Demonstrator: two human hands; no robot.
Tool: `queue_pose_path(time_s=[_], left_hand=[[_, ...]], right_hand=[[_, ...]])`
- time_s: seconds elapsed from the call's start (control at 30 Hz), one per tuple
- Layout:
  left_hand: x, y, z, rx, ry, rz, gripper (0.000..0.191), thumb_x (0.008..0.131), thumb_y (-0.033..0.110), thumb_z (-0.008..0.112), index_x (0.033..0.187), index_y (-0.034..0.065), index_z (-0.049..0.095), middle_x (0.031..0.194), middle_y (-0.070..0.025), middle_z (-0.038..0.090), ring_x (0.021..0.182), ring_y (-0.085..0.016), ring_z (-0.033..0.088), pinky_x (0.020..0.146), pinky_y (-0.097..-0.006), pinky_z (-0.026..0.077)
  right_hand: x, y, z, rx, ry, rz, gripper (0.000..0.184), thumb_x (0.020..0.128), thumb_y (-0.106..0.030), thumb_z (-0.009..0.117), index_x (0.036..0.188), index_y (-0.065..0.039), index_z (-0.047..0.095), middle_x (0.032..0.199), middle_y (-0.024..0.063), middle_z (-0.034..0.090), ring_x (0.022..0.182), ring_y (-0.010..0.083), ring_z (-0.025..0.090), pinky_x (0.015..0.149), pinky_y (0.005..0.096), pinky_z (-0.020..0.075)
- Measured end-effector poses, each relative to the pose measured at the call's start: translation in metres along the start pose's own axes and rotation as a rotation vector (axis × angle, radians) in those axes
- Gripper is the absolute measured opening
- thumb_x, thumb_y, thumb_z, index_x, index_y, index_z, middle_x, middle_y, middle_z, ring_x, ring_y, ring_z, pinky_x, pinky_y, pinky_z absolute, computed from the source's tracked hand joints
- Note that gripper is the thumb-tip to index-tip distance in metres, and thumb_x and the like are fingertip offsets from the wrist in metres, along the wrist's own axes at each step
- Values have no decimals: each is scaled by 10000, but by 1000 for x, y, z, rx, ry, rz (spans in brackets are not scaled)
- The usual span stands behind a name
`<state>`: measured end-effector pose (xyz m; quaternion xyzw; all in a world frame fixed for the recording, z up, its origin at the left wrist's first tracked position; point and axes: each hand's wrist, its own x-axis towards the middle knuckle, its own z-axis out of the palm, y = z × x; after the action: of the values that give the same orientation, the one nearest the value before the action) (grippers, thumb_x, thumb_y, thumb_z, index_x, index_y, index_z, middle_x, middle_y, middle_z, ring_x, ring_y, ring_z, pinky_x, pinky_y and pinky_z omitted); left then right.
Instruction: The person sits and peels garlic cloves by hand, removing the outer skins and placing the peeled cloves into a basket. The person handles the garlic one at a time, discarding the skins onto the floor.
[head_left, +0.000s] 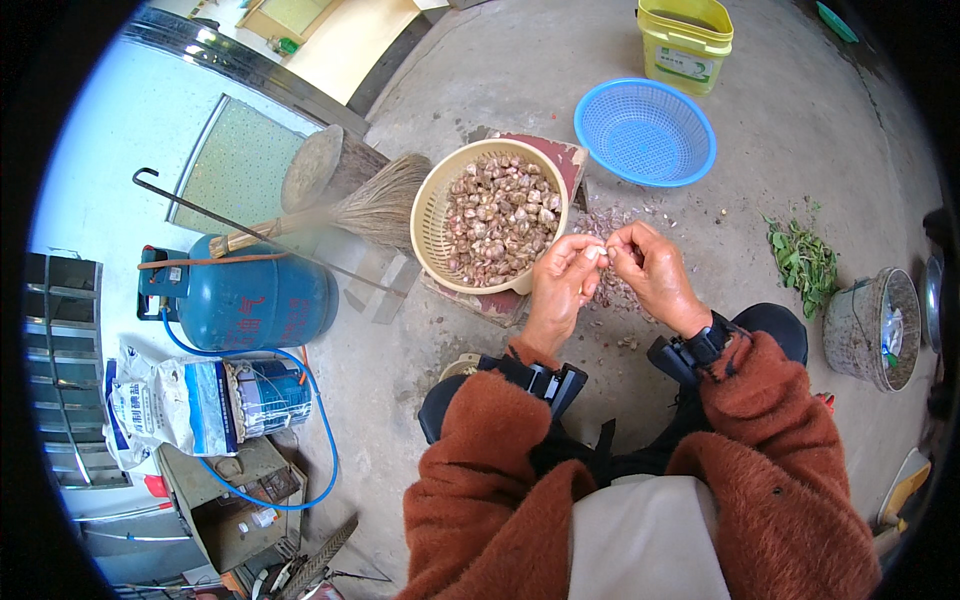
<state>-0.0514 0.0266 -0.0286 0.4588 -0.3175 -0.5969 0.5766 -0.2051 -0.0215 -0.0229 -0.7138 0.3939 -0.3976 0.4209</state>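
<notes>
My left hand (564, 283) holds a small pale garlic clove (601, 250) between thumb and fingers, at the right edge of a beige plastic basket. The fingertips of my right hand (651, 262) are pinched together at the clove's other side. The beige basket (426, 217) holds many small garlic bulbs (499, 217) and rests on a worn red board or low stool (559, 157). Garlic skins (615, 289) lie scattered on the concrete floor beneath and behind my hands.
A blue plastic basket (645, 90) and a yellow bucket (686, 45) stand beyond my hands. Leafy greens (802, 259) lie at the right near a dirty bucket (862, 330). At the left are a straw broom (379, 199), a metal rod and a blue gas cylinder (255, 300) with a hose.
</notes>
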Motion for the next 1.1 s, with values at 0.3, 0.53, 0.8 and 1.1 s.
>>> queue_pose_path(time_s=[0.3, 0.53, 0.8, 1.1], left_hand=[[2, -6, 1, 23, 37, 69, 138, 948, 113, 631, 1050, 24, 612, 853, -38, 651, 542, -26, 459, 429, -160, 305], [2, -7, 1, 46, 37, 43, 145, 927, 104, 663, 1045, 34, 614, 832, -29, 653, 529, -18, 460, 421, -156, 306], [4, -10, 1, 134, 1, 125, 157, 937, 122, 653, 1049, 21, 610, 833, -70, 670, 557, -25, 466, 479, -165, 353], [3, -5, 2, 105, -18, 73, 148, 960, 117, 600, 1074, 23, 593, 872, -100, 671, 553, -35, 457, 469, -165, 349]], right_hand=[[0, -5, 1, -96, 37, -43, 98, 876, -102, 623, 897, -7, 614, 786, 118, 585, 663, 227, 584, 606, 338, 467], [0, 3, -2, -18, -46, 47, 118, 930, -108, 605, 918, 8, 590, 790, 35, 579, 689, 90, 537, 613, 276, 449], [4, 12, 1, 320, -121, 174, 159, 988, -155, 531, 940, -9, 572, 807, -12, 584, 703, 52, 487, 609, 236, 413], [5, 8, -3, 289, -19, 260, 155, 964, -157, 547, 936, -7, 577, 756, -28, 533, 670, 51, 446, 586, 242, 392]])
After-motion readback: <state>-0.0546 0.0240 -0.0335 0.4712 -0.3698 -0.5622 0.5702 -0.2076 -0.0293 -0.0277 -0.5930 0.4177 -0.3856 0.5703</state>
